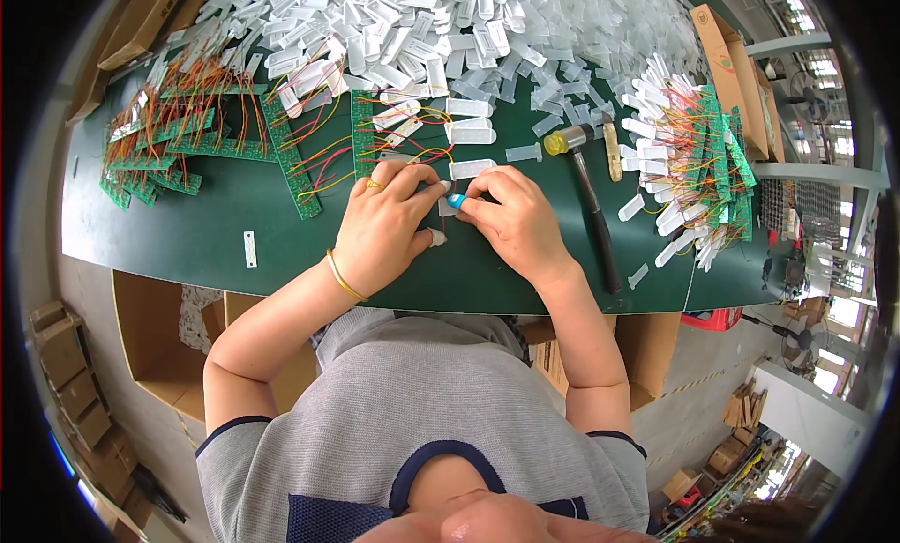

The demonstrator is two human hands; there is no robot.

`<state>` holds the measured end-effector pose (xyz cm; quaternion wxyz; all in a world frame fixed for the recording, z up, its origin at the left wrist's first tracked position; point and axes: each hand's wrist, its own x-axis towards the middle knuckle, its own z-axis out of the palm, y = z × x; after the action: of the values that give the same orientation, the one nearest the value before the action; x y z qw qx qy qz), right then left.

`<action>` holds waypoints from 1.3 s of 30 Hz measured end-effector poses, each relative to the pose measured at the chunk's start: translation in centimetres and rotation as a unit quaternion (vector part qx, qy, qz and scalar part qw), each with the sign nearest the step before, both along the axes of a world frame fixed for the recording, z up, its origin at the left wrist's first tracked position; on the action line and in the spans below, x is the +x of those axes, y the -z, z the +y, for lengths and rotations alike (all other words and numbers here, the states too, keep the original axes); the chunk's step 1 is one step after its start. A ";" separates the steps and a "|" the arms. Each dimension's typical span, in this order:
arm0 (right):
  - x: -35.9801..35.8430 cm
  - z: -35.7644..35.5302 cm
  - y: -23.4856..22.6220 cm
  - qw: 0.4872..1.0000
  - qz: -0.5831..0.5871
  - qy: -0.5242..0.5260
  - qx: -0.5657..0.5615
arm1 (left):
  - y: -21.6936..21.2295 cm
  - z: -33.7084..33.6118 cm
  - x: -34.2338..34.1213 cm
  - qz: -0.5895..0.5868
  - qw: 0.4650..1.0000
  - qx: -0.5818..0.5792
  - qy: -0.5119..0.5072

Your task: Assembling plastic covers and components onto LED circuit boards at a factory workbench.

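Note:
My left hand [387, 223], with a gold ring, a bracelet and white-wrapped fingertips, is closed in a pinch over the table. Close against it, my right hand [518, 223] is pinched too, blue wrap on one fingertip. Between the fingertips is a small grey piece [447, 208] with thin wires, mostly hidden by the fingers. Just beyond my hands lies a green circuit board [363, 135], its red and yellow wires running to white plastic casings [471, 131]. Another white casing [472, 169] rests right by my right fingers.
A hammer [592, 206] with a yellow head end lies to the right, by a worn stick [612, 152]. Wired boards [206, 148] pile up at left; boards with casings [714, 159] stack at right. Loose casings [394, 28] heap along the back. A white strip [250, 249] lies front left.

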<state>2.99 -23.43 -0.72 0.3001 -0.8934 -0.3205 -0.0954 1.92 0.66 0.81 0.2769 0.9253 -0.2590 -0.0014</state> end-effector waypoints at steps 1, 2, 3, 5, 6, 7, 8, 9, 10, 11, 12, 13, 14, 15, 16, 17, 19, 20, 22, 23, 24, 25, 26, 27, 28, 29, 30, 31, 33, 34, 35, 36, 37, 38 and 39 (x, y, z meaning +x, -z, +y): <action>-0.1 0.0 0.0 1.000 0.029 0.000 -0.002 | 0.0 0.0 0.0 0.000 1.000 0.000 0.000; -0.2 0.0 0.1 1.000 0.029 0.000 -0.003 | 0.0 0.0 0.0 -0.002 1.000 -0.002 -0.001; -0.3 0.0 0.1 1.000 0.026 0.001 -0.014 | 0.0 0.0 0.0 -0.003 1.000 -0.003 -0.001; -0.6 0.3 -0.1 0.999 0.023 0.004 -0.026 | 0.0 0.1 0.0 -0.001 1.000 -0.003 0.001; -0.7 0.7 -0.6 1.000 -0.009 0.013 -0.020 | 0.0 0.1 0.1 0.000 1.000 -0.003 0.002; -0.9 0.9 -1.0 0.999 -0.041 0.022 -0.013 | 0.0 0.1 0.1 0.000 1.000 -0.003 0.004; -1.0 0.7 -1.3 0.999 -0.041 0.020 -0.014 | 0.0 0.2 0.0 0.001 1.000 -0.001 0.001; -1.1 0.0 -1.8 0.995 -0.075 0.055 -0.025 | 0.0 0.2 -0.1 0.002 1.000 0.002 -0.001; -1.1 -0.8 -2.0 0.989 -0.109 0.089 -0.037 | 0.1 0.3 -0.1 0.002 1.000 0.001 -0.003; -1.0 -2.4 -1.3 0.980 -0.146 0.126 -0.046 | -0.1 0.2 -0.1 0.002 1.000 0.000 -0.001; -1.0 -3.8 -1.3 0.972 -0.162 0.158 -0.066 | -0.1 0.2 -0.1 0.003 1.000 -0.001 -0.002; -0.8 -5.0 -0.9 0.959 -0.172 0.205 -0.096 | -0.1 0.2 0.0 0.002 1.000 -0.002 -0.004; -0.5 -6.3 -0.4 0.942 -0.181 0.254 -0.127 | -0.1 0.1 0.0 0.000 1.000 -0.003 0.000; -0.4 -7.8 0.7 0.929 -0.148 0.294 -0.168 | -0.1 0.1 0.0 -0.002 1.000 -0.004 0.003; -0.4 -9.0 1.7 0.913 -0.115 0.332 -0.209 | -0.2 0.1 0.0 -0.002 1.000 -0.006 0.004; -0.2 -9.1 1.6 0.922 -0.085 0.319 -0.201 | -0.1 0.1 0.0 -0.001 1.000 -0.006 0.002; -0.9 -8.7 1.0 0.939 -0.086 0.271 -0.195 | -0.1 0.1 0.0 0.000 1.000 -0.006 0.000; -1.4 -7.8 0.1 0.953 -0.086 0.222 -0.189 | -0.1 0.2 0.0 0.003 1.000 -0.004 -0.003; -3.0 -5.1 -3.0 0.976 -0.015 0.176 -0.128 | 0.0 0.1 0.0 0.006 1.000 -0.004 -0.006; -3.6 -3.7 -4.6 0.981 -0.020 0.145 -0.124 | 0.1 0.2 -0.2 0.005 1.000 -0.005 -0.012; -4.3 -2.7 -6.0 0.985 -0.044 0.120 -0.117 | 0.0 0.2 -0.3 0.003 1.000 -0.007 -0.015; -4.9 -1.8 -7.2 0.989 -0.048 0.115 -0.084 | -0.1 0.2 -0.3 0.003 1.000 -0.008 -0.014; -5.4 -1.0 -7.8 0.991 -0.053 0.110 -0.051 | -0.1 0.1 -0.2 0.008 1.000 -0.015 -0.015; -5.9 -0.6 -7.2 0.992 -0.070 0.105 -0.021 | -0.1 0.1 -0.2 0.014 1.000 -0.022 -0.017; -6.3 -0.3 -6.0 0.991 -0.086 0.099 0.009 | 0.0 0.1 -0.3 0.014 1.000 -0.022 -0.017; -6.5 -0.2 -4.4 0.993 -0.078 0.086 0.030 | -0.1 -0.1 -0.2 -0.001 1.000 -0.022 -0.019; -6.7 0.1 -3.5 0.997 -0.010 0.079 0.004 | 0.0 -0.1 -0.1 -0.015 0.999 -0.022 -0.022; -6.7 -0.1 -2.6 0.996 0.025 0.089 -0.011 | 0.0 -0.1 -0.1 -0.015 0.999 -0.023 -0.022; -7.0 -0.7 -2.7 0.992 0.050 0.113 -0.019 | -0.2 0.0 -0.4 0.020 0.999 -0.029 -0.020; -7.1 -0.9 -3.3 0.991 0.042 0.130 -0.012 | -0.3 0.1 -0.4 0.018 0.999 -0.028 -0.021; -7.2 -1.0 -3.3 0.989 0.022 0.148 0.022 | -0.3 0.1 -0.3 0.010 0.999 -0.026 -0.019; -7.3 -1.1 -3.3 0.988 0.022 0.148 0.022 | -0.3 0.1 -0.1 0.002 1.000 -0.023 -0.016; -7.6 -1.3 -3.0 0.988 0.032 0.148 0.002 | -0.3 0.2 0.0 0.001 1.000 -0.024 -0.016; -7.6 -1.7 -2.7 0.988 0.041 0.149 -0.020 | -0.3 0.3 0.2 0.009 0.999 -0.039 -0.009; -7.6 -2.2 -1.6 0.983 0.074 0.167 0.007 | -0.3 0.4 0.4 0.017 0.998 -0.054 -0.002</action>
<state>-4.64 -25.63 0.85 0.3088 -0.9369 -0.1433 -0.0798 2.33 1.08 1.11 0.3303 0.9097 -0.2518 -0.0025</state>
